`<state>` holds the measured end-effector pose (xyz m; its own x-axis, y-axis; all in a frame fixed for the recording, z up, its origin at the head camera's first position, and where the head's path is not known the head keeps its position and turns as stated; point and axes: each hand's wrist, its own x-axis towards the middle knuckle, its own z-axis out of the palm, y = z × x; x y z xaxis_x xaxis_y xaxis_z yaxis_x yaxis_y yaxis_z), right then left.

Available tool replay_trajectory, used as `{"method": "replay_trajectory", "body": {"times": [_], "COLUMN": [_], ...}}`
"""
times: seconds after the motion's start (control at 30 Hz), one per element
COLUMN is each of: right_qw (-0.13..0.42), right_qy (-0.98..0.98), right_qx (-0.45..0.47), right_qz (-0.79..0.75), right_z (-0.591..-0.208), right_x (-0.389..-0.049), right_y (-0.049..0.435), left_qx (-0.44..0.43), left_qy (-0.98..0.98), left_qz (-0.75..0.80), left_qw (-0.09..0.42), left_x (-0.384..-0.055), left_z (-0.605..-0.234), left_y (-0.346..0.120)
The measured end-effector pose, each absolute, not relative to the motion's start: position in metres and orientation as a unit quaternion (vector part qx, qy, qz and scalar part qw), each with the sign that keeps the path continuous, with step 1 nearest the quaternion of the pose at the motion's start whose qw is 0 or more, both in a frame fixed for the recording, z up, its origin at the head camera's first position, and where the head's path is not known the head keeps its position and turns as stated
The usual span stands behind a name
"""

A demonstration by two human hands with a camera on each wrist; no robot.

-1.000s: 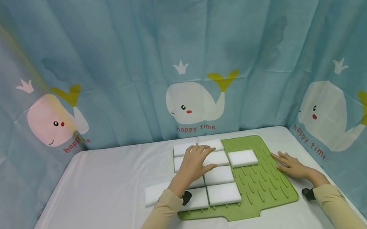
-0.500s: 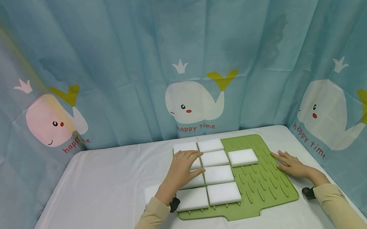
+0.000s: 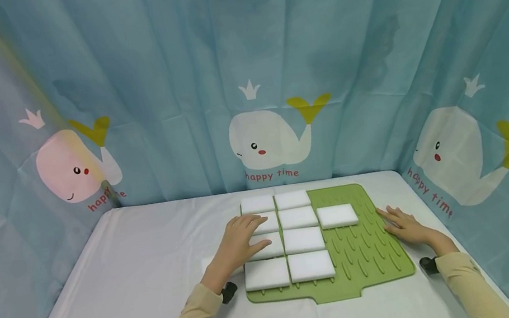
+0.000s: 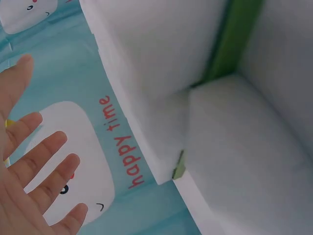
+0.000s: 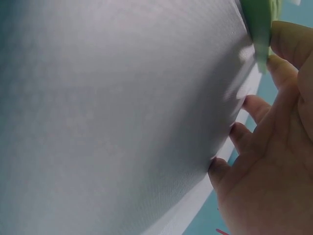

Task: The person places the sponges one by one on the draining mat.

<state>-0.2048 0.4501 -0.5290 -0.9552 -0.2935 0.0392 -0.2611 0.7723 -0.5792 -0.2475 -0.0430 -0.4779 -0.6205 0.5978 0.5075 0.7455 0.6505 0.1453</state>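
A green ridged mat (image 3: pixel 369 258) with a short tab at its near edge lies on the white table. Two columns of white rectangular sponges (image 3: pixel 311 266) cover its left half. One more sponge (image 3: pixel 338 216) sits apart, to the right of these columns. My left hand (image 3: pixel 235 244) hovers over the left column, fingers spread and holding nothing; its palm (image 4: pixel 29 191) shows bare in the left wrist view. Partly behind that wrist, another white block (image 3: pixel 207 264) lies off the mat. My right hand (image 3: pixel 407 227) touches the mat's right edge with thumb and index, other fingertips (image 5: pixel 218 169) on the cloth.
A white cloth covers the table (image 3: pixel 131 271). Blue curtains (image 3: pixel 159 85) with printed whales enclose the back and both sides. Black wrist cameras are worn at the left wrist (image 3: pixel 229 292) and right wrist (image 3: pixel 428 266).
My left hand has moved left and slightly toward me, from over the middle of the sponge columns to the left column's outer side. The right hand and the sponges stay in place.
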Motion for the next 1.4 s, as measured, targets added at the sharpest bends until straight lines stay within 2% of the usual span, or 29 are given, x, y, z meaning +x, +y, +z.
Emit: {"method": "replay_trajectory", "body": {"times": [0.13,0.3,0.87,1.4], "right_qw": [0.035,0.056,0.051,0.053], "right_qy": [0.944,0.956,0.958,0.957], "right_qx": [-0.137,-0.108,-0.106,-0.109], "right_qz": [-0.299,-0.265,-0.26,-0.263], "right_z": [-0.528,-0.523,-0.525,-0.527], "right_x": [-0.205,-0.208,-0.209,-0.209], "right_y": [0.449,0.447,0.446,0.447], "left_qx": [-0.375,-0.361,-0.347,-0.32], "left_qy": [-0.884,-0.893,-0.906,-0.933], "left_qz": [-0.175,-0.179,-0.163,-0.137], "left_qw": [0.218,0.2,0.181,0.093], "left_x": [-0.244,-0.241,-0.229,-0.214], "left_z": [-0.48,-0.482,-0.496,-0.501], "left_y": [-0.051,-0.061,-0.1,-0.131]}}
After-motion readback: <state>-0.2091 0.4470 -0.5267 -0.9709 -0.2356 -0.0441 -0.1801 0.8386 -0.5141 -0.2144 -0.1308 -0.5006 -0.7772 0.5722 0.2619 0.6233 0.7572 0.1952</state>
